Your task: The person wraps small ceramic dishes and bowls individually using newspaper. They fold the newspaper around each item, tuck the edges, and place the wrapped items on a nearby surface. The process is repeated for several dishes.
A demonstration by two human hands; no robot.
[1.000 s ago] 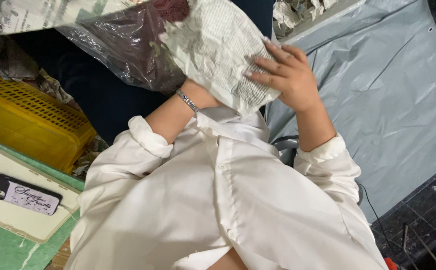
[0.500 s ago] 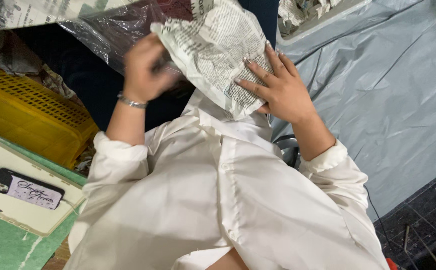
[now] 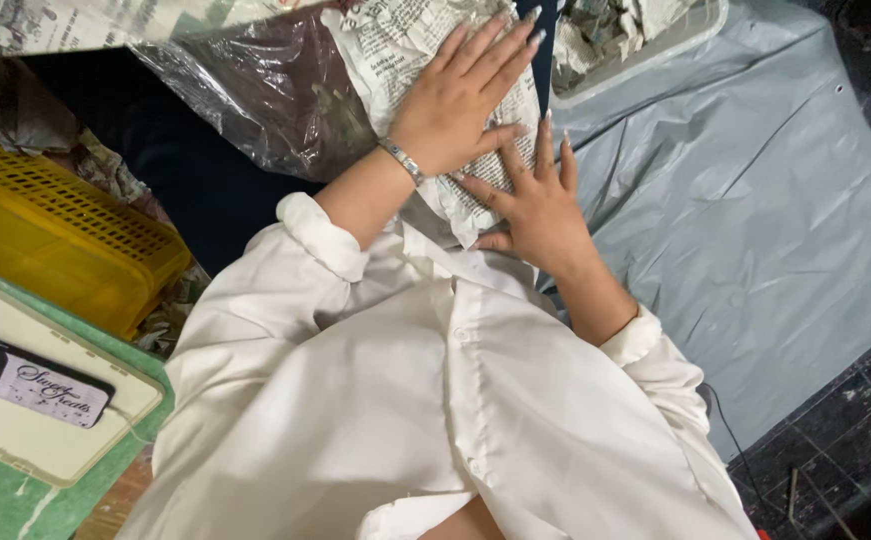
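Newspaper [image 3: 410,60]: now pressed flat under both hands, w/ left hand [image 3: 460,100] moved on top, right hand [image 3: 535,205] at lower edge; fingers spread, nothing gripped. Located above shirt [image 3: 435,400] collar.

The scene is viewed from a single head-worn camera, aimed steeply downward. The white shirt [image 3: 435,400] is seen close. No second view is provided.

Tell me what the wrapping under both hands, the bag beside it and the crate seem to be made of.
Wrapping: newsprint paper, matte, printed and creased. Bag: thin clear plastic film, glossy, wrinkled. Crate: probably rigid yellow plastic, with moulded perforations. Both hands press flat on the wrapping: left, right.
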